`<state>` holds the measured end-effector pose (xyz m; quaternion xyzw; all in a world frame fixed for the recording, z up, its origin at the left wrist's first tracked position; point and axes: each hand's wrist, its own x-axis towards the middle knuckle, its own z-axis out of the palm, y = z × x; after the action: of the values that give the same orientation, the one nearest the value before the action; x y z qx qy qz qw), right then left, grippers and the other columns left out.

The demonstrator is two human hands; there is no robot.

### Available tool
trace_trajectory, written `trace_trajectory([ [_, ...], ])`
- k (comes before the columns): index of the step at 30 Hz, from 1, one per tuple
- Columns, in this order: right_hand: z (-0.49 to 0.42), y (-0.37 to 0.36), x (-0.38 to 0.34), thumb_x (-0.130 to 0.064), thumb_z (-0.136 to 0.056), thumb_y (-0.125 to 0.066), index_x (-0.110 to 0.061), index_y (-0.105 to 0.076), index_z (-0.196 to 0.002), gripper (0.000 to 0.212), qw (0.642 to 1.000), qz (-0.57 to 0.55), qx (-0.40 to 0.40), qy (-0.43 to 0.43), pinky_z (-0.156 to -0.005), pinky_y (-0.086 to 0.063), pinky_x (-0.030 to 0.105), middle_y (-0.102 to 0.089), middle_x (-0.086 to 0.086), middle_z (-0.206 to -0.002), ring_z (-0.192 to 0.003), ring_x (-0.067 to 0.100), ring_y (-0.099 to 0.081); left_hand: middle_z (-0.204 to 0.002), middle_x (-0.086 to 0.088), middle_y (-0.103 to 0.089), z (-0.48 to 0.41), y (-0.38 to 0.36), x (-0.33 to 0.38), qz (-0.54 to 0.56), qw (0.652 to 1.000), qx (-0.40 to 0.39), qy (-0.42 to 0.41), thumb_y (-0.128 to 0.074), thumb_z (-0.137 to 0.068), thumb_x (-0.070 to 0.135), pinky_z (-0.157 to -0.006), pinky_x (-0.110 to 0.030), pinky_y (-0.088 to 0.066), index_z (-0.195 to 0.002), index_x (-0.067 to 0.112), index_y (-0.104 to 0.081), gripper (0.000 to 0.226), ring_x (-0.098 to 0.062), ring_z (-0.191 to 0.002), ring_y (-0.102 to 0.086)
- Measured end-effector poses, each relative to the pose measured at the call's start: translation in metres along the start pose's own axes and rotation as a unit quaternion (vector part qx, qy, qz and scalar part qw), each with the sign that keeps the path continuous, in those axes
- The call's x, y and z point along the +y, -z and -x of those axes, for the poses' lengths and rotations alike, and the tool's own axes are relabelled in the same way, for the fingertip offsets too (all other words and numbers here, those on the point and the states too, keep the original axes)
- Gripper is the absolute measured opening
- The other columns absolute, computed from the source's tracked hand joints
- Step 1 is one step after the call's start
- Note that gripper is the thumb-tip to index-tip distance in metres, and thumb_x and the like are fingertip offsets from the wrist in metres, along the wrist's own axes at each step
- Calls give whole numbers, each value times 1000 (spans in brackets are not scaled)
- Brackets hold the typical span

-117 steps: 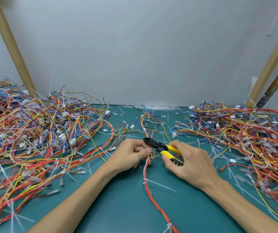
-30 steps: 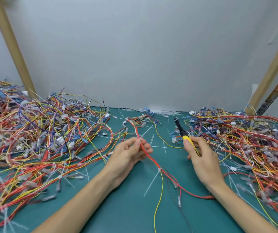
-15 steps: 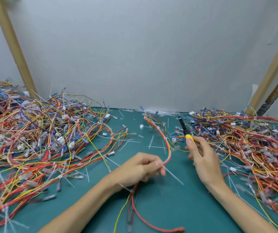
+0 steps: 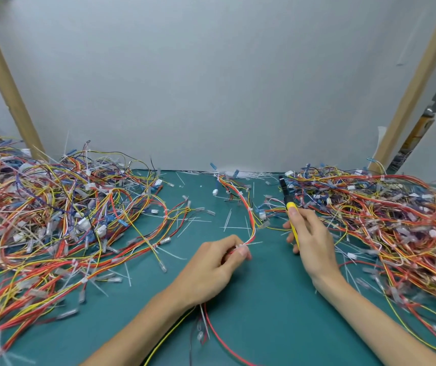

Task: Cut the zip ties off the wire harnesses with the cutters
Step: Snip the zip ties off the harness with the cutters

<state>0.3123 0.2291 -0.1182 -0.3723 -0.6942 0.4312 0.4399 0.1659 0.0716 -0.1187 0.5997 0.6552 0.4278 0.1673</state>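
A harness [image 4: 248, 216] of red, orange and yellow wires runs down the middle of the surface [image 4: 264, 299], from its far edge towards the near one. The left hand [image 4: 209, 265] pinches it between thumb and curled fingers right at a white zip tie [image 4: 241, 245], whose tail sticks out to the right. Near it, the right hand [image 4: 313, 240] is wrapped round the yellow-handled cutters [image 4: 290, 207]. Their black nose points at the far edge, clear of the harness; I cannot tell whether the blades are parted. Loose clipped ties [image 4: 234, 227] litter the middle. A left heap [image 4: 53, 220] and a right heap [image 4: 383, 220] of tangled harnesses cover the sides.
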Motion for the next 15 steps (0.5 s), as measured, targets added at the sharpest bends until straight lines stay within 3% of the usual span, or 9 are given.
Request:
trace_trajectory([
  [7, 0, 0, -1, -64, -83, -49, -31, -63, -95, 38, 1000, 2, -3, 3, -68, -47, 38, -68, -6, -86, -60, 4, -58, -54, 5, -32, -1, -1, 3, 59, 997, 12, 44, -40, -101, 46, -54, -30, -28, -75, 25, -69, 44, -13, -51, -33],
  [10, 1, 0, -1, -64, -84, -49, -30, -63, -96, 38, 1000, 1, -7, 3, -67, -46, 36, -68, -5, -87, -60, 3, -58, -49, 8, -32, -3, 0, 2, 159, 983, -11, 89, -40, -92, 51, -46, -21, -26, -70, 20, -73, 50, -12, -45, -30],
  [15, 0, 1, 0, -64, -84, -48, -30, -63, -97, 39, 1000, 3, -18, -2, -68, -46, 35, -67, -6, -88, -61, 2, -58, -55, 6, -35, -16, 2, -8, 317, 936, -69, 135, -44, -78, 27, -43, -21, -27, -78, 11, -77, 36, -11, -41, -29],
])
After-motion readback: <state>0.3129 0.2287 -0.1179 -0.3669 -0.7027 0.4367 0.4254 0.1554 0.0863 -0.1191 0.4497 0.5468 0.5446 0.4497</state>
